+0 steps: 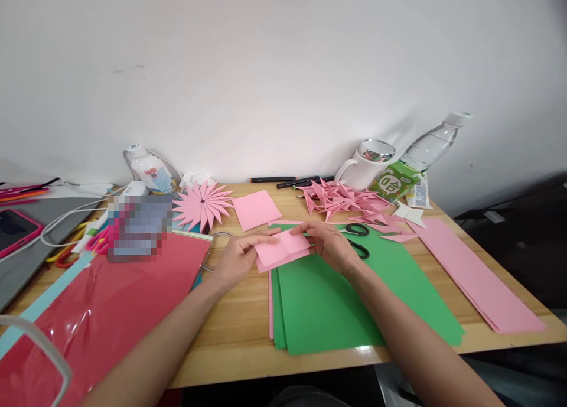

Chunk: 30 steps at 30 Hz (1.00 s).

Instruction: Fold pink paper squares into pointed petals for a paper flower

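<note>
Two hands meet at the middle of the table (234, 330), sharing one folded pink paper (281, 248). The left hand (237, 258) has its fingers closed on the paper's left edge, and the right hand (330, 244) pinches the upper right edge. A grip at both ends probably keeps the layers lined up and the fold flat.

The paper sits just above the near left corner of a stack of green sheets (336, 300), which seems to serve as a smooth working pad. Black scissors (358, 239) lie on the green just behind the right hand, within easy reach. A finished pink flower (202, 205) and a spare pink square (256, 209) rest farther back, and a heap of folded pink points (343, 199) is gathered near the white mug (365, 162), likely kept clear of the working area. Long pink strips (473, 274) lie along the right edge.
</note>
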### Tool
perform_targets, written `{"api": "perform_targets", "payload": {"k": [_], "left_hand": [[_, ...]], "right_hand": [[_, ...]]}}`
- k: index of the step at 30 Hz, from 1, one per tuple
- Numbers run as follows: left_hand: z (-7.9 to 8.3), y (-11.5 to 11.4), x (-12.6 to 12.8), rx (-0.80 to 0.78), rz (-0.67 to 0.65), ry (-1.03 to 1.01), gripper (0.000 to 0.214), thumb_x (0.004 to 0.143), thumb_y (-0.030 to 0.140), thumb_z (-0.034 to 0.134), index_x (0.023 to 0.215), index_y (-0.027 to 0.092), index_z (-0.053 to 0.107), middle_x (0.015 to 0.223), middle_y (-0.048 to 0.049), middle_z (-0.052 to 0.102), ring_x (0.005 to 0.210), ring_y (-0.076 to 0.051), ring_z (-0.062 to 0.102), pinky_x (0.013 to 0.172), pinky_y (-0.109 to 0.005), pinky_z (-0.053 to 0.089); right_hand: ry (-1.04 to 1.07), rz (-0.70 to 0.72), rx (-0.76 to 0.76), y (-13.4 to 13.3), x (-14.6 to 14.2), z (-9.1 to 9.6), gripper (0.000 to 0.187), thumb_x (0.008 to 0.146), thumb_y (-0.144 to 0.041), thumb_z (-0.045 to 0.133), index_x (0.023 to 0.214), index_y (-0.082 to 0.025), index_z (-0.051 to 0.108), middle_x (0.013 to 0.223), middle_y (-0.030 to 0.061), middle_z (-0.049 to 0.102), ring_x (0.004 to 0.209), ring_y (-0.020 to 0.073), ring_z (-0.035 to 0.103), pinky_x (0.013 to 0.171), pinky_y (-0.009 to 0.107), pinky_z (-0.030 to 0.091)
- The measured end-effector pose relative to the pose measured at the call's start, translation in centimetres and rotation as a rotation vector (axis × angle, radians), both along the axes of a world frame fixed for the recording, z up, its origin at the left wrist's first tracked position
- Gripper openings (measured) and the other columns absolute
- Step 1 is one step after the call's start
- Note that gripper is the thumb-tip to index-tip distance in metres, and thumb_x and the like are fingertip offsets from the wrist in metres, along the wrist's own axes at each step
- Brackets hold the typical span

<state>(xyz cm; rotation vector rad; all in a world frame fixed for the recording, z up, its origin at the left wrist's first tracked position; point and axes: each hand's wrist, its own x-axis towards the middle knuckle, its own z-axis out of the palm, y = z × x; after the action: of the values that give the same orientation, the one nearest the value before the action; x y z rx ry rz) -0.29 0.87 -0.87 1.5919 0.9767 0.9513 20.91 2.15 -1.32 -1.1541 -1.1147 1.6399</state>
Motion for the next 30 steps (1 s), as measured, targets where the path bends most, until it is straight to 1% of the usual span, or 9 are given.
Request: {"api": "perform_targets", "payload": {"k": [2,4,8,11,14,17,23,27,30], "left_hand": [[0.2,-0.1,0.0,-0.022,-0.05,-0.003,0.024,0.08,0.02,0.052,0.093,0.02,0.072,0.123,-0.0074,0.061,0.117,-0.023,0.052,0.093,-0.034,0.043],[0.5,-0.3,-0.1,-0.143,-0.161,-0.058,0.025,0.079,0.023,0.058,0.101,0.02,0.069,0.128,-0.0088,0.057,0.114,-0.024,0.054,0.087,-0.031,0.045],[1.1,-0.7,-0.1,-0.419,-0.378,-0.242,0.056,0.069,0.034,0.073,0.12,0.02,0.055,0.119,-0.0125,0.06,0.102,-0.024,0.059,0.077,-0.029,0.047],[1.0,-0.9,0.5,-0.454,-0.234,-0.243,0.057,0.073,0.048,0.067,0.12,0.019,0.053,0.097,-0.0093,0.068,0.087,-0.02,0.062,0.068,-0.026,0.045],[0.7,-1.3,1.1,-0.414,-0.143,-0.099,0.038,0.076,0.045,0.064,0.099,0.014,0.063,0.082,-0.0058,0.068,0.073,-0.015,0.06,0.06,-0.022,0.041],[0.4,-1.6,1.5,-0.398,-0.157,-0.078,0.029,0.075,0.039,0.067,0.089,0.013,0.064,0.082,-0.0045,0.066,0.07,-0.012,0.058,0.061,-0.02,0.041],[0.3,-1.7,1.7,-0.372,-0.141,-0.1,0.033,0.074,0.036,0.068,0.098,0.014,0.063,0.088,-0.0056,0.067,0.076,-0.014,0.06,0.066,-0.023,0.044],[0.4,-1.7,1.7,-0.355,-0.138,-0.042,0.032,0.075,0.04,0.065,0.089,0.012,0.068,0.074,-0.0036,0.067,0.064,-0.012,0.057,0.057,-0.021,0.04],[0.4,-1.7,1.8,-0.382,-0.08,-0.143,0.035,0.073,0.038,0.068,0.097,0.013,0.068,0.084,-0.0065,0.07,0.071,-0.016,0.061,0.064,-0.024,0.045]], "right_hand": [[-0.068,-0.022,0.069,-0.2,0.0,0.2,0.024,0.07,-0.039,0.063,0.077,-0.017,0.066,0.077,0.0022,0.062,0.066,0.0136,0.055,0.058,0.025,0.046],[-0.108,-0.039,0.147,-0.4,0.0,0.1,0.029,0.065,-0.037,0.071,0.084,-0.017,0.063,0.075,0.0002,0.062,0.063,0.0122,0.055,0.056,0.024,0.044],[-0.06,-0.036,0.193,-0.6,-0.1,0.0,0.052,0.061,-0.034,0.077,0.106,-0.019,0.055,0.074,-0.0003,0.064,0.061,0.0129,0.058,0.055,0.024,0.044],[-0.051,-0.006,0.227,-0.9,-0.4,0.0,0.056,0.062,-0.032,0.076,0.111,-0.019,0.051,0.075,-0.0001,0.065,0.061,0.0126,0.058,0.054,0.024,0.043],[-0.03,0.032,0.276,-1.3,-1.1,0.1,0.055,0.064,-0.03,0.075,0.112,-0.02,0.051,0.081,0.0013,0.065,0.068,0.0134,0.059,0.057,0.024,0.044],[-0.047,-0.04,0.295,-1.7,-1.7,0.0,0.052,0.062,-0.032,0.077,0.108,-0.02,0.055,0.091,0.0036,0.063,0.077,0.0152,0.06,0.062,0.025,0.046],[-0.107,-0.089,0.23,-2.0,-1.9,-0.1,0.05,0.053,-0.04,0.082,0.091,-0.019,0.057,0.061,-0.005,0.055,0.055,0.0125,0.056,0.05,0.023,0.04],[-0.11,-0.082,0.242,-2.2,-2.0,0.1,0.052,0.052,-0.04,0.083,0.092,-0.019,0.057,0.056,-0.0065,0.053,0.051,0.0114,0.053,0.047,0.022,0.037],[-0.069,-0.089,0.249,-2.3,-2.2,0.0,0.046,0.056,-0.039,0.081,0.089,-0.018,0.057,0.064,-0.003,0.06,0.056,0.0118,0.055,0.051,0.024,0.042]]}}
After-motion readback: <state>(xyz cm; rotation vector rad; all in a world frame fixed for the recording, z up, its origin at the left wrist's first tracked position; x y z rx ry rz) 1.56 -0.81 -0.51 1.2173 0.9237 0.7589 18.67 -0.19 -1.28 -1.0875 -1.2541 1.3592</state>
